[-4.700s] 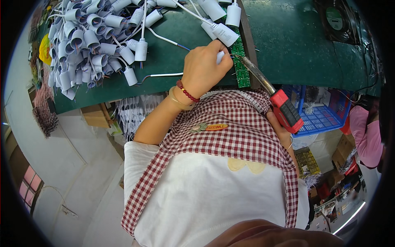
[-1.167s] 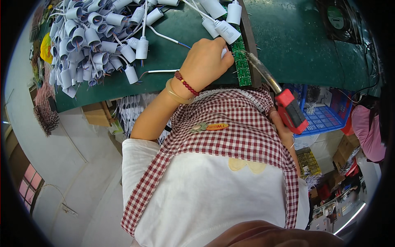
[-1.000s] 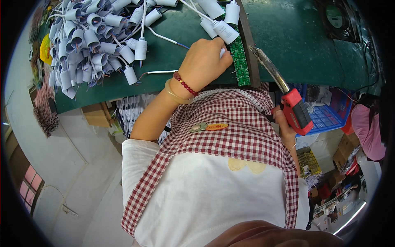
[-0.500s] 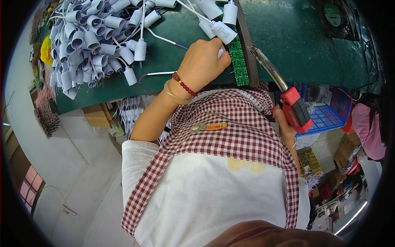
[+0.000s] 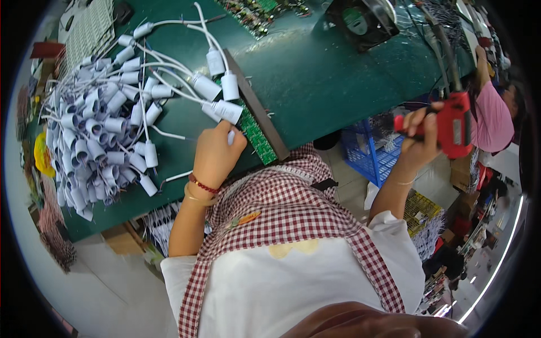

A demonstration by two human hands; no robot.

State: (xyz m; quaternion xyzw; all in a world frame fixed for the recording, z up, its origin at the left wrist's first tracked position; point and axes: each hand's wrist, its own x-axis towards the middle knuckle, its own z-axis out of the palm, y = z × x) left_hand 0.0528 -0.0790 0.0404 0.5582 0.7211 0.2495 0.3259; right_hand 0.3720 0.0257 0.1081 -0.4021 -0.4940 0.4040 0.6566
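My left hand (image 5: 218,155) is closed at the near end of a strip of green circuit boards (image 5: 257,134), its fingers pinching a small white piece (image 5: 231,137) that is mostly hidden. The strip lies along a dark bar (image 5: 259,110) on the green table. Several white lamp sockets (image 5: 227,111) with white cables rest on the strip's far part, just beyond my fingers. Out to the right, my right hand (image 5: 421,135) grips a red and black soldering gun (image 5: 455,127). Its metal barrel points away from me, over the table's right part.
A big heap of white lamp sockets (image 5: 93,138) covers the table's left side. Loose circuit boards (image 5: 253,14) and a dark fan (image 5: 360,22) stand at the back. A blue crate (image 5: 366,152) is below the table edge. Another person's pink sleeve (image 5: 493,121) shows at right.
The soldering gun has swung up and to the right, away from the board strip, in my right hand. My left hand stays closed at the strip's near end. The view has shifted.
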